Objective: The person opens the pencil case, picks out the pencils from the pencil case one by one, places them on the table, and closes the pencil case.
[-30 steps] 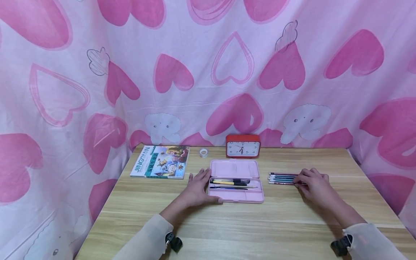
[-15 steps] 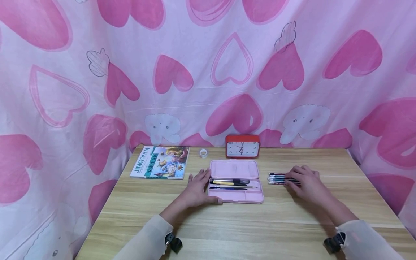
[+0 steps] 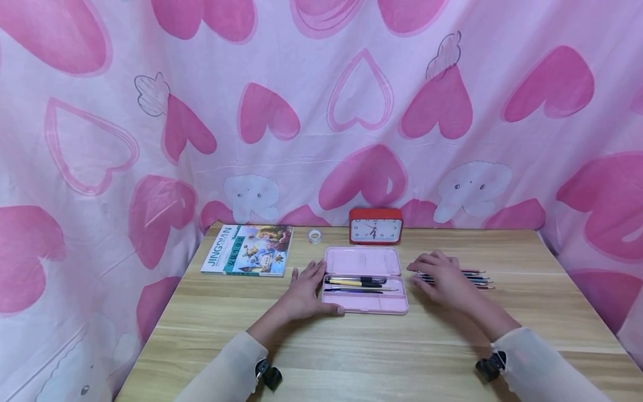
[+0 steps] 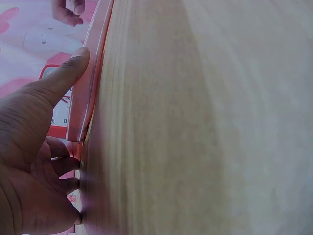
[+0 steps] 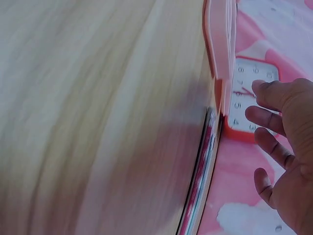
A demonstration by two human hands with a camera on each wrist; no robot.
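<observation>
An open pink pencil case [image 3: 361,261] lies mid-table, lid folded back, with several pens and a thin brush-like stick [image 3: 387,289] in its tray. My left hand [image 3: 301,293] rests at its left end, fingers spread along the side. In the left wrist view the left thumb [image 4: 68,76] lies straight against the case's front edge. To the right of the case, several pencils [image 3: 479,278] lie side by side. My right hand [image 3: 444,282] is over their left ends, hiding part of them. In the right wrist view its fingers are apart and loosely bent, above the pencils [image 5: 198,171].
A red alarm clock [image 3: 375,229] stands behind the case. A roll of clear tape [image 3: 315,237] and a picture-covered book [image 3: 248,251] lie at the back left. A pink heart-patterned curtain [image 3: 271,111] hangs behind the wooden table [image 3: 372,357].
My right hand has moved left along the pencils, from their right part to their left ends, uncovering their points. The left hand and pencil case have stayed in place.
</observation>
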